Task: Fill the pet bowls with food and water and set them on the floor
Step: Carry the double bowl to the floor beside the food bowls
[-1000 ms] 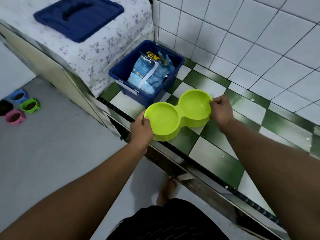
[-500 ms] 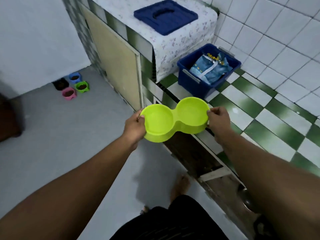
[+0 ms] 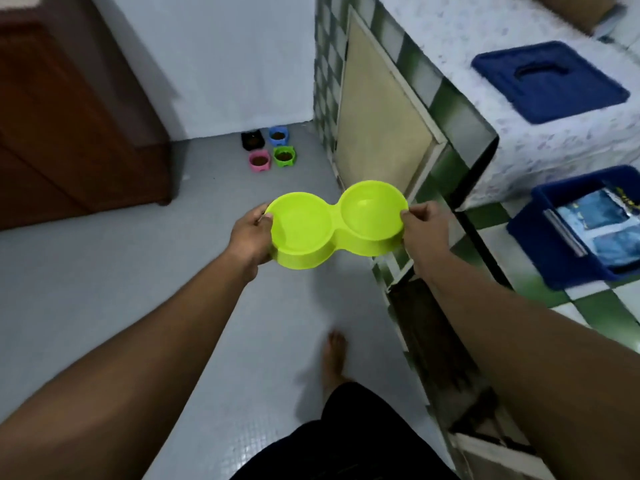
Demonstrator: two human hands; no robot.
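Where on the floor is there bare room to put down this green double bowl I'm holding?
The grey floor below the double bowl is bare between the wooden cabinet and the tiled counter, from your foot up to the four small bowls. Crowded only at the wall corner, where those bowls cluster.

I had only one view, from the wide-angle camera on my head. It looked forward and steeply down along both forearms, close enough that my left hand (image 3: 251,237) and right hand (image 3: 424,226), the double bowl (image 3: 311,230) between them, sat near mid-frame. Beyond the hands it took in the floor (image 3: 104,271) and far wall (image 3: 225,64); right of my right hand, the tiled counter (image 3: 464,129). Nearer me than the hands, my foot (image 3: 334,358) showed.
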